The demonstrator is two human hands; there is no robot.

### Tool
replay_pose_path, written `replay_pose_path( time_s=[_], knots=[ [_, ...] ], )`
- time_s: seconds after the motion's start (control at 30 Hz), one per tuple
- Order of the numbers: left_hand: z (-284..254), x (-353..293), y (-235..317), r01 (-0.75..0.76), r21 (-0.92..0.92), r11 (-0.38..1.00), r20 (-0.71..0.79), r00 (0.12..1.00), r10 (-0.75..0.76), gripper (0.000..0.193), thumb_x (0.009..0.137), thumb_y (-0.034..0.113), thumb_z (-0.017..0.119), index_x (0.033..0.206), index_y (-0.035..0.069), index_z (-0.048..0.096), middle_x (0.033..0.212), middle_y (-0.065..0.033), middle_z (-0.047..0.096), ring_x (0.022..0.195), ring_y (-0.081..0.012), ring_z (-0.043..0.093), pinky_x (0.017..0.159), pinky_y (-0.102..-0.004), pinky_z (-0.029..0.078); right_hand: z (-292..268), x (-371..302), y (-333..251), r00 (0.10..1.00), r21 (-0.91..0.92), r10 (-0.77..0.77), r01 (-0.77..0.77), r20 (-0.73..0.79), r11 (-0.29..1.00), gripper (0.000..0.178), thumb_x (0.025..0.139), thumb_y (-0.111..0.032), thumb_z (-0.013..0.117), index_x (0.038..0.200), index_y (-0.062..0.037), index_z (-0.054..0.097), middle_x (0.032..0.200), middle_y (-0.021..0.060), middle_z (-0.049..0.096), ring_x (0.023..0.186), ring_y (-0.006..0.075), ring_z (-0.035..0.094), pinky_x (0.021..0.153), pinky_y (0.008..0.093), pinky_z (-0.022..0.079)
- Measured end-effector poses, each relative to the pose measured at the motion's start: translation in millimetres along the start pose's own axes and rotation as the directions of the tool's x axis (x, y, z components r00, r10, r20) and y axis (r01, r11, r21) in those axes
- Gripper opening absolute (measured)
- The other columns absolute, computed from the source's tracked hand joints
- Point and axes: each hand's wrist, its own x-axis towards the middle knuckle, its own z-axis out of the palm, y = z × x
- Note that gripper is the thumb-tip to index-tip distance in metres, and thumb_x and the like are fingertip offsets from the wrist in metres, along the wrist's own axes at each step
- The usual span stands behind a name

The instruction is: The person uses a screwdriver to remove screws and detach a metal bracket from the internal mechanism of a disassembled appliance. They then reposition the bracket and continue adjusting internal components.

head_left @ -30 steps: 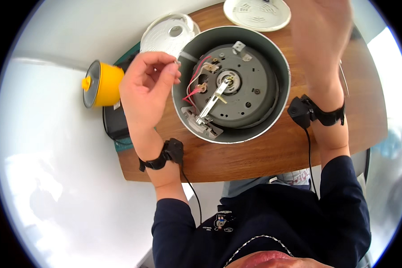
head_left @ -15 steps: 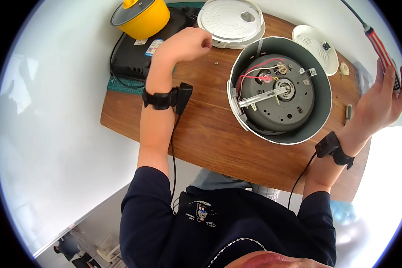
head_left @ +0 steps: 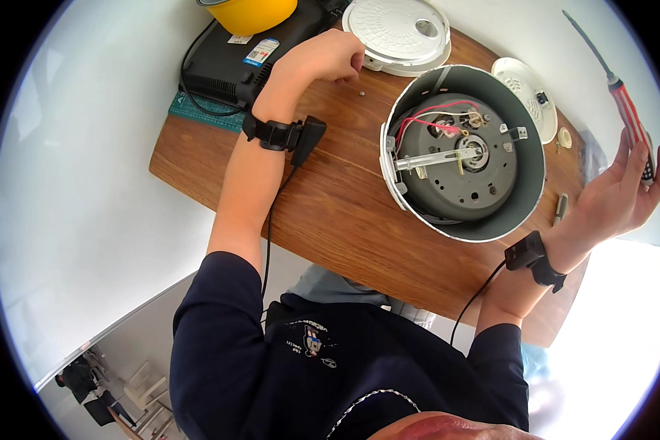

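1. We had our right hand [head_left: 623, 192] closed around the screwdriver [head_left: 626, 110], its red-and-white striped handle in our grip and its shaft slanting up and to the left, well apart from the housing.
2. We held our left hand [head_left: 327, 57] just beside the round white lid [head_left: 378, 45], its fingers curled inward; we could not tell whether they pinched anything.
3. Between our hands, we had the round, open housing [head_left: 529, 170] on the wooden worktop [head_left: 330, 198], its dark grey inner wall surrounding a grey metal disc [head_left: 458, 198].
4. Inside it, we saw a pale metal bar [head_left: 434, 159] reaching from the left wall to the disc's centre, with red wires [head_left: 418, 117] above the bar.
5. Beyond the housing, we had a shallow white cover [head_left: 519, 82], with a small cream ring-like part [head_left: 564, 138] near it.
6. At upper left, we saw a yellow pot [head_left: 255, 16] on a black appliance [head_left: 293, 38], and a green mat [head_left: 198, 110] partly under that appliance.
7. We wore a black strap [head_left: 273, 133] on our left wrist.
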Motion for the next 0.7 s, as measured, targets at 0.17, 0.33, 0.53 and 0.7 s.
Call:
replay_pose_path(
  time_s=[0.17, 0.33, 0.53, 0.7],
  knots=[
    [15.7, -4.8, -15.1, -0.167, -0.009, 0.986, -0.094, 0.982, 0.166, 0.011, 0.081, 0.006, 0.079, 0.089, 0.001, 0.074, 0.084, -0.0091, 0.074, 0.080, -0.0217, 0.072, 0.072, -0.0332, 0.056, 6.6, -3.7, -9.2, 1.000, 0.002, 0.004, -0.004, -0.001, 1.000, 0.045, 0.097, -0.008, 0.072, 0.131, 0.0113, 0.049, 0.110, 0.0296, 0.068, 0.105, 0.0360, 0.072, 0.098, 0.0399, 0.062],
    [37.2, -12.6, -33.2, -0.277, -0.120, 0.953, -0.163, 0.953, 0.256, 0.013, 0.081, 0.008, 0.081, 0.091, 0.003, 0.077, 0.090, -0.0108, 0.074, 0.086, -0.0255, 0.070, 0.076, -0.0355, 0.055, 7.8, -2.8, -11.4, 1.000, -0.001, 0.012, -0.012, 0.008, 1.000, 0.042, 0.097, -0.003, 0.070, 0.130, 0.0119, 0.049, 0.113, 0.0294, 0.066, 0.108, 0.0355, 0.070, 0.101, 0.0410, 0.062],
    [48.0, -10.9, -39.0, -0.370, -0.134, 0.919, -0.265, 0.907, 0.326, 0.014, 0.080, 0.006, 0.082, 0.092, 0.002, 0.075, 0.089, -0.0075, 0.072, 0.081, -0.0209, 0.067, 0.074, -0.0320, 0.054, 9.9, -2.9, -1.7, 0.999, 0.037, -0.024, 0.023, 0.032, 0.999, 0.045, 0.093, -0.006, 0.075, 0.128, 0.0110, 0.052, 0.108, 0.0291, 0.069, 0.103, 0.0353, 0.073, 0.096, 0.0412, 0.063],
    [48.9, -9.6, -37.5, -0.341, -0.211, 0.916, -0.227, 0.929, 0.293, 0.016, 0.080, 0.006, 0.081, 0.095, 0.003, 0.076, 0.091, -0.0073, 0.073, 0.086, -0.0213, 0.068, 0.077, -0.0331, 0.055, 9.1, -2.3, 2.0, 0.999, 0.033, -0.040, 0.040, 0.019, 0.999, 0.043, 0.093, -0.004, 0.075, 0.127, 0.0109, 0.053, 0.107, 0.0283, 0.069, 0.102, 0.0343, 0.073, 0.094, 0.0414, 0.064]
  ],
)
